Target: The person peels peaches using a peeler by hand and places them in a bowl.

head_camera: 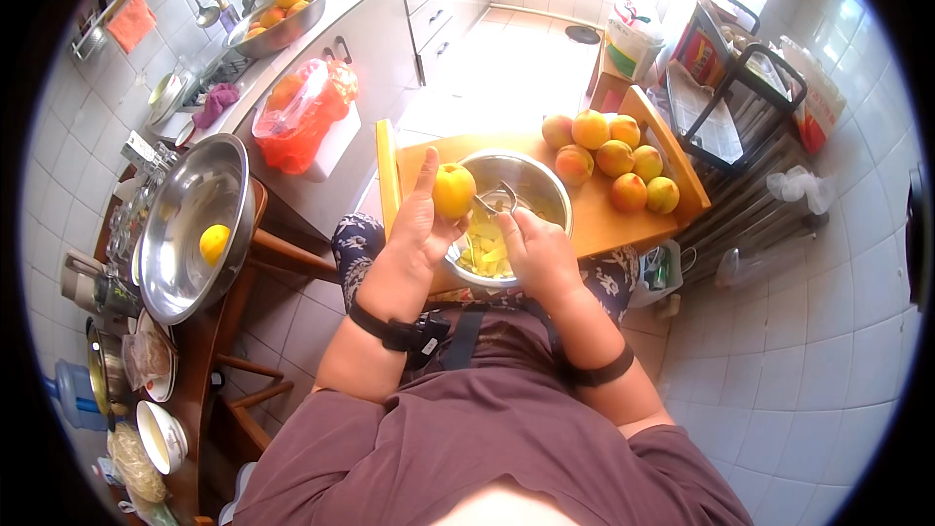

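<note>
My left hand (422, 223) holds a yellow peach (453, 191) with the thumb pointing up along its side. In my right hand (539, 248) is a metal Y-shaped peeler (507, 197), its head close to the peach's right side; whether the blade touches the fruit I cannot tell. Below both hands stands a stainless steel bowl (561, 190) with yellow peel strips (488, 248) lying in it. The bowl rests on a small wooden table (595, 237) over my lap. Several unpeeled peaches (615, 158) are grouped on the table's right side.
On my left, a large steel basin (175, 234) holds one peeled peach (215, 244). A red plastic bag (307, 120) hangs by the white cabinets. More peaches fill a metal bowl (307, 25) on the counter. A black-handled rack (738, 88) stands at the right wall.
</note>
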